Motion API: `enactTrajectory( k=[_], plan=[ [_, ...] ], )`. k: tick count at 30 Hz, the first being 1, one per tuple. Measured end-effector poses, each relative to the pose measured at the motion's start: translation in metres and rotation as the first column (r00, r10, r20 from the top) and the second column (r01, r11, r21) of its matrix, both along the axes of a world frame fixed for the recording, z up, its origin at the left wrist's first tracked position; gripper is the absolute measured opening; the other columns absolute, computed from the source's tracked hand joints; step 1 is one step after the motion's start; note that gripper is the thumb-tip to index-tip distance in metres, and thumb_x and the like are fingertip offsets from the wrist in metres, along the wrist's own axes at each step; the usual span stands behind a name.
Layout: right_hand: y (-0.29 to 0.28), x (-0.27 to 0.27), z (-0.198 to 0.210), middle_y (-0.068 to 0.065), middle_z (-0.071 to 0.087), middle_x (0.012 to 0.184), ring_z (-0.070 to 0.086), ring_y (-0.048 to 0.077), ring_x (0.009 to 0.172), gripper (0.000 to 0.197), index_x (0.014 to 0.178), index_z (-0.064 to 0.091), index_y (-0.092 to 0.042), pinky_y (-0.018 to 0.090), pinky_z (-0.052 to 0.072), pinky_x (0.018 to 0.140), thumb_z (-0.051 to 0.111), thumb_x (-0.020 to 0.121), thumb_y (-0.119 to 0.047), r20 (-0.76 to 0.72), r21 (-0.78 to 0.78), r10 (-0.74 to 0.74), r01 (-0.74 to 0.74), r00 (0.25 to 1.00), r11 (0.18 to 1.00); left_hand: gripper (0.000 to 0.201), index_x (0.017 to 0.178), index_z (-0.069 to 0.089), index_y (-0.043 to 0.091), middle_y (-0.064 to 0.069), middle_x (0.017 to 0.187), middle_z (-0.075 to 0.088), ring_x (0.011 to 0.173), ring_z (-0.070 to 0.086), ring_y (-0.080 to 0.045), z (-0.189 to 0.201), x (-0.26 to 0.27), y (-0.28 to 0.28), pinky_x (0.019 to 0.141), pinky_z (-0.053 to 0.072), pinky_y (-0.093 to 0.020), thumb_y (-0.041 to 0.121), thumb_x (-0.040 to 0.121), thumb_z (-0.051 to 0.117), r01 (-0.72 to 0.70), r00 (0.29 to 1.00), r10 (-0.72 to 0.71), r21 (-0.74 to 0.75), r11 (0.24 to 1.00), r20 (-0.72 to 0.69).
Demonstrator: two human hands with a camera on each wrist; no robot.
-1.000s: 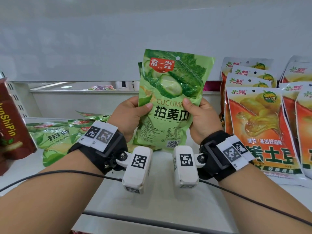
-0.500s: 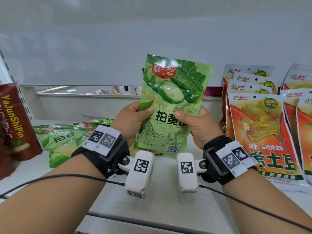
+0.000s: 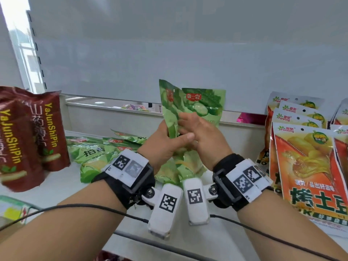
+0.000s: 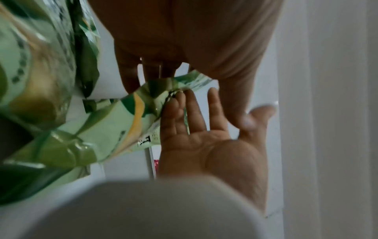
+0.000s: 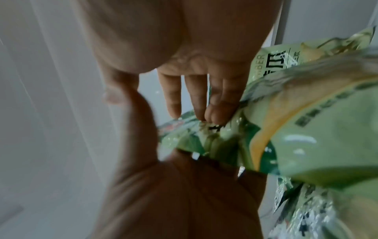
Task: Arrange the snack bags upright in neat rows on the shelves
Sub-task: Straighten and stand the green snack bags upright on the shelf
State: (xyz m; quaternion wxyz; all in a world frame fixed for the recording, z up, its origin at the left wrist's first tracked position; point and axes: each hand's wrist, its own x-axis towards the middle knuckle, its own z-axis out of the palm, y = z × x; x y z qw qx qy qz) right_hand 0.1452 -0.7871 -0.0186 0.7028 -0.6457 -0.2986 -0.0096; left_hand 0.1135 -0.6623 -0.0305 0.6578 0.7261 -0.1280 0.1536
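Two green cucumber snack bags stand upright between my hands at the middle of the shelf. The front green bag (image 3: 169, 113) is twisted edge-on and creased; the second green bag (image 3: 204, 102) faces me behind it. My left hand (image 3: 163, 146) lies against the front bag's left side, with fingers (image 4: 192, 110) straight and the thumb spread. My right hand (image 3: 203, 136) grips the front bag (image 5: 296, 137) from the right, its fingers wrapped over the film. Both thumbs meet in front. The bags' bottoms are hidden behind my hands.
More green bags (image 3: 94, 151) lie flat in a loose pile at the left rear. Brown bags (image 3: 28, 132) stand at the far left. Rows of orange bags (image 3: 308, 166) stand at the right. Bare white shelf (image 3: 216, 232) shows near the front rail.
My hands have come together from the bag's two sides to its middle. The front green bag has turned from facing me to edge-on, uncovering the second bag behind it.
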Motion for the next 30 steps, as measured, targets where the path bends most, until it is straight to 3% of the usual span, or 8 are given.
enactTrajectory(
  k=[5,8,12,16,18,21,24,30],
  plan=[
    [0.018,0.004,0.004,-0.002,0.070,0.103,0.067,0.009,0.084,0.054,0.103,0.062,-0.029,0.024,0.053,0.062,0.038,0.074,-0.068,-0.040,-0.020,-0.012,0.011,0.999,1.000,0.012,0.099,0.063,0.021,-0.015,0.102,0.071,0.095,0.067,-0.037,-0.003,0.006,0.044,0.088,0.052,-0.057,0.022,0.090,0.055,-0.362,0.930,0.332,-0.236,0.902,-0.156],
    [0.023,0.013,0.003,-0.002,0.067,0.091,0.059,0.012,0.072,0.021,0.094,0.061,-0.024,0.022,0.047,0.056,0.048,0.094,-0.040,-0.045,-0.070,-0.125,0.122,0.991,0.990,0.011,0.087,0.057,0.019,-0.009,0.087,0.067,0.078,0.066,-0.025,-0.002,0.010,0.072,0.074,0.056,-0.041,0.013,0.095,0.052,-0.411,0.910,0.368,-0.311,0.857,-0.189],
    [0.020,0.036,-0.002,-0.002,0.063,0.091,0.056,0.014,0.079,0.006,0.087,0.058,-0.025,0.026,0.047,0.063,0.058,0.091,-0.020,-0.106,-0.121,-0.303,0.290,0.947,0.949,0.019,0.080,0.050,0.021,-0.001,0.084,0.056,0.069,0.056,-0.014,0.002,0.017,0.110,0.063,0.050,-0.028,0.015,0.097,0.048,-0.519,0.853,0.462,-0.303,0.799,-0.244],
    [0.008,0.059,0.000,-0.001,0.057,0.098,0.053,0.018,0.092,0.012,0.098,0.057,-0.021,0.036,0.048,0.083,0.061,0.087,-0.019,-0.163,-0.192,-0.445,0.414,0.880,0.890,0.009,0.095,0.053,0.009,-0.011,0.103,0.059,0.077,0.059,-0.021,0.000,0.023,0.137,0.065,0.050,-0.030,0.018,0.094,0.056,-0.618,0.760,0.544,-0.138,0.774,-0.356],
    [0.000,0.070,0.002,0.000,0.054,0.098,0.051,0.019,0.095,0.023,0.108,0.055,-0.016,0.040,0.046,0.091,0.062,0.087,-0.019,-0.176,-0.228,-0.512,0.471,0.841,0.852,0.045,0.125,0.046,0.001,-0.020,0.129,0.053,0.106,0.058,-0.034,-0.002,0.025,0.146,0.087,0.050,-0.041,0.019,0.088,0.063,-0.678,0.671,0.618,-0.001,0.735,-0.411],
    [-0.012,0.086,0.001,0.003,0.054,0.104,0.051,0.018,0.088,0.029,0.117,0.057,-0.008,0.037,0.049,0.083,0.059,0.089,-0.016,-0.138,-0.317,-0.578,0.517,0.804,0.795,0.068,0.140,0.031,0.006,-0.025,0.137,0.040,0.118,0.047,-0.042,0.000,0.023,0.150,0.083,0.040,-0.040,0.028,0.085,0.063,-0.728,0.480,0.807,0.358,0.585,-0.344],
    [-0.021,0.101,-0.001,0.005,0.058,0.088,0.047,0.015,0.065,0.034,0.119,0.058,-0.001,0.028,0.041,0.058,0.058,0.088,-0.015,-0.099,-0.393,-0.614,0.536,0.783,0.747,0.063,0.143,0.036,0.018,-0.017,0.142,0.038,0.116,0.050,-0.038,0.003,0.026,0.146,0.092,0.043,-0.040,0.033,0.085,0.057,-0.690,0.565,0.787,0.381,0.616,-0.249],
    [-0.036,0.124,-0.002,0.018,0.052,0.127,0.055,0.031,0.107,0.056,0.132,0.038,0.000,0.036,0.045,0.083,0.060,0.083,-0.015,-0.158,-0.408,-0.746,0.645,0.647,0.646,0.006,0.091,0.065,0.028,0.005,0.097,0.063,0.077,0.051,-0.003,0.025,0.034,0.110,0.062,0.037,-0.023,0.024,0.087,0.063,-0.584,0.799,0.594,0.117,0.803,-0.088]
  ],
)
